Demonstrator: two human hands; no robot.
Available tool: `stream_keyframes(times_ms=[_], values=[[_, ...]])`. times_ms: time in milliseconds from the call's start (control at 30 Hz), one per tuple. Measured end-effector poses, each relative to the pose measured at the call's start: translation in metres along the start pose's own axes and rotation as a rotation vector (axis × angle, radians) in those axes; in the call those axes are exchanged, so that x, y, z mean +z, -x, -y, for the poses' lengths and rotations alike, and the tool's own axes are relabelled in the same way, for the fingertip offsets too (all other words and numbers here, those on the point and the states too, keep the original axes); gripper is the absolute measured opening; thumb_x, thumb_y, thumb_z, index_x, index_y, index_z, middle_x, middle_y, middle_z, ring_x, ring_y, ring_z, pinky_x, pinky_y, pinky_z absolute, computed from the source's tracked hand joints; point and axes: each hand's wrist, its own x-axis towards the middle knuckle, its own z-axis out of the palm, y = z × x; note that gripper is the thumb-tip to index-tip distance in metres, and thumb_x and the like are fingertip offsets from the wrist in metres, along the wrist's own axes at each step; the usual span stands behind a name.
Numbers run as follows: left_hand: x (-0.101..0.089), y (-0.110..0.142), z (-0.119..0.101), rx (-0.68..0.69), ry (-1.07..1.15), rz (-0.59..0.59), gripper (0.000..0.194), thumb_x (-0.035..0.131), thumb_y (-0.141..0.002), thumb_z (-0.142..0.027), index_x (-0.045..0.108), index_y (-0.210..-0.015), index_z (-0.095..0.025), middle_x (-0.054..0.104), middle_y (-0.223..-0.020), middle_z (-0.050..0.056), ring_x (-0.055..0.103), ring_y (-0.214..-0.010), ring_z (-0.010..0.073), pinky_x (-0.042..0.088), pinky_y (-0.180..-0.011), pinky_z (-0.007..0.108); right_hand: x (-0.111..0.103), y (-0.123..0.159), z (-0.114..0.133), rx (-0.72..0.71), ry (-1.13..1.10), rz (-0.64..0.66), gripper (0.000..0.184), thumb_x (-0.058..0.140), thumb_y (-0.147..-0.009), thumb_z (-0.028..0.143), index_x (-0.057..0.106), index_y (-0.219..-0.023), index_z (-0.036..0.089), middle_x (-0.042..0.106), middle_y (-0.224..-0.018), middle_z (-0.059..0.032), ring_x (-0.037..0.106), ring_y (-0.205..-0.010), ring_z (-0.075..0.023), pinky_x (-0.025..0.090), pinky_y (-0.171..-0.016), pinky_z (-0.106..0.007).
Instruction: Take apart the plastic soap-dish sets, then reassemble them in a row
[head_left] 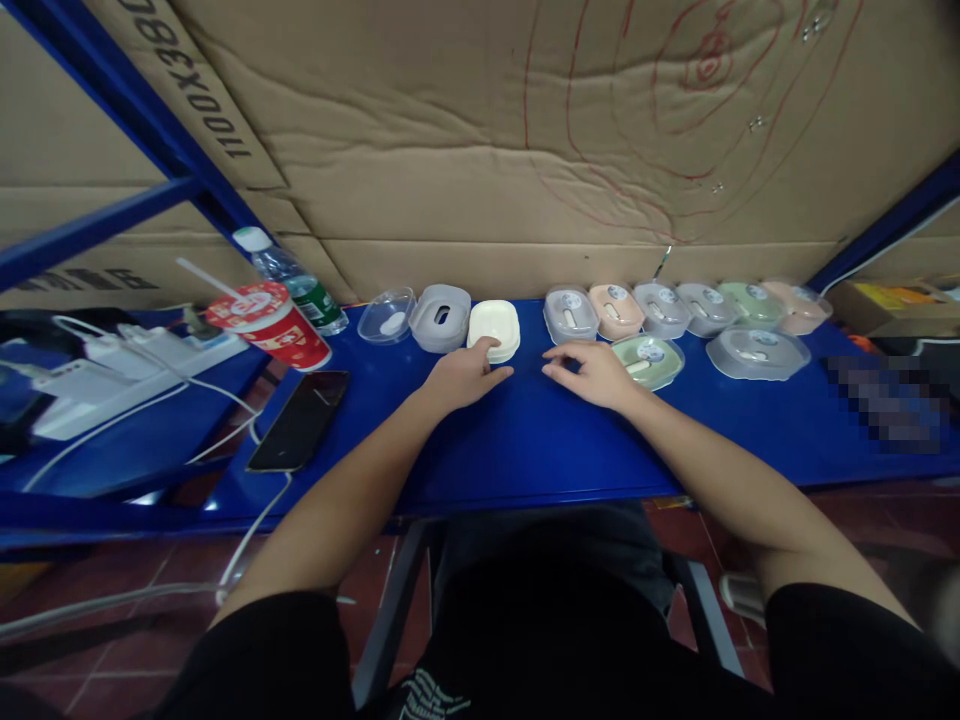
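My left hand (465, 374) rests on the blue table (525, 440), fingers loosely curled, its fingertips touching the front edge of a cream oval box (493, 328). My right hand (589, 372) lies just to the right, fingers curled inward and empty, beside a green lidded box (648, 359). A grey tray insert (440, 317) and a clear lid (386, 317) sit left of the cream box.
A row of several lidded boxes, grey, pink and green, lines the back edge (675, 308). A large clear-lidded box (757, 351) lies right. Red cup (268, 325), water bottle (296, 280), black phone (300, 420) and a power strip (112, 370) with cables stand left.
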Motion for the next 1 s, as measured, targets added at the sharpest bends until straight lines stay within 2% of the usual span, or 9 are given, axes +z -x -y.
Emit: stream_keyframes(times_ms=[100, 233, 367, 467, 567, 667, 800, 900, 1000], values=[[-0.004, 0.0, -0.001, -0.067, -0.019, -0.038, 0.049, 0.062, -0.1, -0.051, 0.058, -0.138, -0.02, 0.08, -0.1, 0.007, 0.075, -0.099, 0.0277, 0.051, -0.082, 0.036, 0.005, -0.008, -0.019, 0.157, -0.145, -0.212, 0.033, 0.064, -0.096, 0.051, 0.08, -0.096, 0.022, 0.081, -0.088, -0.0066, 0.072, -0.08, -0.0238, 0.057, -0.078, -0.04], [-0.01, 0.002, -0.006, -0.156, -0.046, -0.088, 0.034, 0.064, -0.097, -0.049, 0.066, -0.12, -0.023, 0.081, -0.104, 0.008, 0.073, -0.106, 0.0306, 0.051, -0.083, 0.038, -0.009, -0.014, -0.043, 0.228, -0.161, -0.425, 0.031, 0.064, -0.093, 0.048, 0.074, -0.082, 0.021, 0.073, -0.072, -0.0047, 0.064, -0.068, -0.0205, 0.053, -0.068, -0.036], [-0.017, 0.006, -0.01, -0.165, -0.017, -0.13, 0.032, 0.064, -0.097, -0.051, 0.066, -0.116, -0.025, 0.081, -0.102, 0.007, 0.073, -0.104, 0.0297, 0.05, -0.081, 0.039, -0.025, -0.017, -0.061, 0.22, -0.12, -0.55, 0.03, 0.064, -0.092, 0.048, 0.069, -0.076, 0.023, 0.067, -0.067, -0.0022, 0.059, -0.063, -0.0182, 0.05, -0.065, -0.035], [-0.024, 0.01, -0.011, -0.125, 0.042, -0.169, 0.033, 0.064, -0.096, -0.05, 0.065, -0.117, -0.025, 0.081, -0.096, 0.005, 0.073, -0.097, 0.0259, 0.05, -0.08, 0.038, -0.029, -0.017, -0.066, 0.206, -0.105, -0.581, 0.032, 0.063, -0.093, 0.05, 0.067, -0.075, 0.024, 0.066, -0.066, -0.0016, 0.06, -0.063, -0.0186, 0.051, -0.065, -0.035], [-0.028, 0.014, -0.009, -0.009, 0.182, -0.094, 0.032, 0.07, -0.092, -0.051, 0.064, -0.109, -0.024, 0.079, -0.086, 0.003, 0.072, -0.085, 0.0203, 0.049, -0.076, 0.034, -0.028, -0.014, -0.061, 0.184, -0.115, -0.566, 0.032, 0.062, -0.095, 0.051, 0.07, -0.08, 0.023, 0.067, -0.068, -0.0022, 0.061, -0.064, -0.0192, 0.053, -0.065, -0.036], [-0.027, 0.018, -0.009, 0.151, 0.318, 0.141, 0.033, 0.075, -0.086, -0.054, 0.065, -0.096, -0.024, 0.076, -0.078, 0.001, 0.067, -0.072, 0.0158, 0.048, -0.071, 0.03, -0.026, -0.009, -0.048, 0.131, -0.068, -0.507, 0.032, 0.062, -0.096, 0.051, 0.074, -0.084, 0.023, 0.071, -0.072, -0.0039, 0.062, -0.064, -0.0194, 0.053, -0.065, -0.037], [-0.021, 0.018, -0.012, 0.197, 0.214, 0.314, 0.033, 0.079, -0.079, -0.054, 0.07, -0.085, -0.023, 0.074, -0.077, 0.0, 0.064, -0.07, 0.0158, 0.045, -0.066, 0.029, -0.023, -0.004, -0.034, 0.007, 0.067, -0.312, 0.032, 0.063, -0.095, 0.049, 0.078, -0.084, 0.023, 0.079, -0.079, -0.0058, 0.069, -0.071, -0.0221, 0.057, -0.073, -0.039], [-0.021, 0.015, -0.012, 0.208, 0.201, 0.314, 0.034, 0.073, -0.086, -0.057, 0.076, -0.088, -0.023, 0.075, -0.08, 0.001, 0.066, -0.074, 0.0167, 0.045, -0.066, 0.03, -0.02, -0.003, -0.032, -0.041, 0.091, -0.144, 0.032, 0.061, -0.097, 0.047, 0.081, -0.089, 0.023, 0.082, -0.085, -0.0058, 0.072, -0.074, -0.0226, 0.057, -0.074, -0.039], [-0.031, 0.014, -0.004, 0.103, 0.151, 0.105, 0.038, 0.062, -0.097, -0.057, 0.079, -0.104, -0.024, 0.077, -0.088, 0.004, 0.07, -0.081, 0.0197, 0.05, -0.071, 0.032, -0.018, -0.003, -0.036, -0.044, 0.072, -0.052, 0.032, 0.061, -0.098, 0.047, 0.082, -0.095, 0.024, 0.083, -0.09, -0.0056, 0.073, -0.076, -0.0225, 0.057, -0.073, -0.038]])
